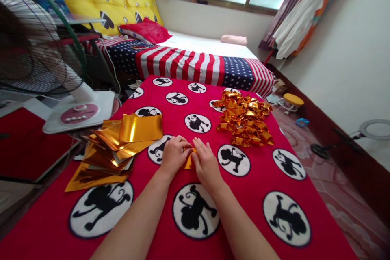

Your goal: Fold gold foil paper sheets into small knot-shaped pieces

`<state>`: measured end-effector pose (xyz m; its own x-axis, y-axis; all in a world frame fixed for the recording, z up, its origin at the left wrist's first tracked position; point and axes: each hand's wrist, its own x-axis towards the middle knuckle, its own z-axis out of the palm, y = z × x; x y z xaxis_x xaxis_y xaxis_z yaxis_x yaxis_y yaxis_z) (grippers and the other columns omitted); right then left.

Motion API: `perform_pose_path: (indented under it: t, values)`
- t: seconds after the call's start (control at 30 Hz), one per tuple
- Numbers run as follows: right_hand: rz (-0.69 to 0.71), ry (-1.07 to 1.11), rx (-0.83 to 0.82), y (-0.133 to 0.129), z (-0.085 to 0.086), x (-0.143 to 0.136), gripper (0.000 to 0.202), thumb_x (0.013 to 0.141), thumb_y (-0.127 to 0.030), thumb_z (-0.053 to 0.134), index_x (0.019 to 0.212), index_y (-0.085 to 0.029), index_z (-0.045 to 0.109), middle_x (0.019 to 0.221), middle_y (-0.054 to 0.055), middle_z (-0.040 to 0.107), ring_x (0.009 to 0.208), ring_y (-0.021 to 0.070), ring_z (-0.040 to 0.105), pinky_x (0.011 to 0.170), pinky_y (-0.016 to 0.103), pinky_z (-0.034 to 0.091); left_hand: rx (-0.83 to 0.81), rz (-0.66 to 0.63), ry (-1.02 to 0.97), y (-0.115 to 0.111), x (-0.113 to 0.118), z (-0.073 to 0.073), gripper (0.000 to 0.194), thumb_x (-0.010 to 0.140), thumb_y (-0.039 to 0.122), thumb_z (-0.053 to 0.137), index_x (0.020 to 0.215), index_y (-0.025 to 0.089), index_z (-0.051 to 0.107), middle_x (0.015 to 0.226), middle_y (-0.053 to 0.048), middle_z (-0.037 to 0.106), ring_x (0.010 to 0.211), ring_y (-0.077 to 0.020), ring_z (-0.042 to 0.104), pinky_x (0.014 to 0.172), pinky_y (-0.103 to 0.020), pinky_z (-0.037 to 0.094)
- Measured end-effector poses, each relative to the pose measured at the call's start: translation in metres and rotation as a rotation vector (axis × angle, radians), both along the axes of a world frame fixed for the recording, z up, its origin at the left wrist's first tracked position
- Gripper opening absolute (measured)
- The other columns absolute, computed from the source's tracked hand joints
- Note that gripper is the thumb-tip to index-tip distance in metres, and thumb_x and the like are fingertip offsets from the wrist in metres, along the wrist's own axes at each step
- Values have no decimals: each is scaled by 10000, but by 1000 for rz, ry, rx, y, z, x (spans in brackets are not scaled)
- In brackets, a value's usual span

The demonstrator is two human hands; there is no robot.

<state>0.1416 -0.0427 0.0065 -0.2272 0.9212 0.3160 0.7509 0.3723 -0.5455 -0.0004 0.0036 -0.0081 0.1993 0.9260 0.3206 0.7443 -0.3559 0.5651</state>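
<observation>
Both hands rest close together at the middle of a red cloth (210, 174) with white ovals and black monkeys. Between and under them lies a small piece of gold foil paper (189, 162). My left hand (176, 155) has its fingers bent over the paper's left and upper part. My right hand (204, 158) presses on its right side, fingers together and pointing forward. A loose stack of flat gold sheets (141, 128) lies to the left. Folded gold pieces (243, 118) are heaped at the right, beyond my right hand.
A fan (79, 111) stands at the left, with a person (36, 36) behind its guard. Past the cloth's far edge is a bed (195, 63) with a flag-patterned cover. On the floor at right are a yellow stool (293, 99) and a ring light (376, 129).
</observation>
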Motion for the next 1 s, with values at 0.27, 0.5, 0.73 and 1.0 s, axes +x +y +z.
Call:
perform_pose_path:
  t: [0.27, 0.5, 0.73, 1.0]
  values:
    - [-17, -349, -186, -21, -8, 20, 726, 934, -513, 413, 1504, -89, 267, 1579, 141, 174, 1472, 262, 139, 1176, 487, 175, -19, 1, -49, 0, 0, -1, 48, 777, 246, 701, 772, 239, 749, 875, -23, 662, 879, -200, 578, 826, -354, 425]
    - [-129, -479, -115, -24, -18, 39, 751, 926, -546, 415, 1511, -106, 250, 1586, 108, 158, 1468, 268, 162, 1172, 487, 172, 16, 30, -34, -2, 2, 3, 36, 766, 213, 712, 757, 235, 740, 886, -32, 663, 892, -212, 589, 855, -383, 444]
    - [-136, -464, -91, -26, -22, 36, 711, 944, -544, 361, 1506, -116, 275, 1586, 105, 167, 1472, 260, 146, 1173, 476, 153, 3, -302, -156, -19, 33, 14, 252, 913, 217, 514, 1081, 216, 702, 1279, -73, 625, 1182, -200, 567, 1027, -357, 448]
    - [-134, -477, -85, -27, -23, 37, 658, 952, -452, 351, 1516, -128, 248, 1593, 76, 137, 1478, 241, 116, 1181, 464, 123, -26, -384, 253, -34, 23, -3, 625, 946, 503, 392, 1481, 187, 329, 1535, -105, 349, 1437, -240, 286, 1171, -452, 247]
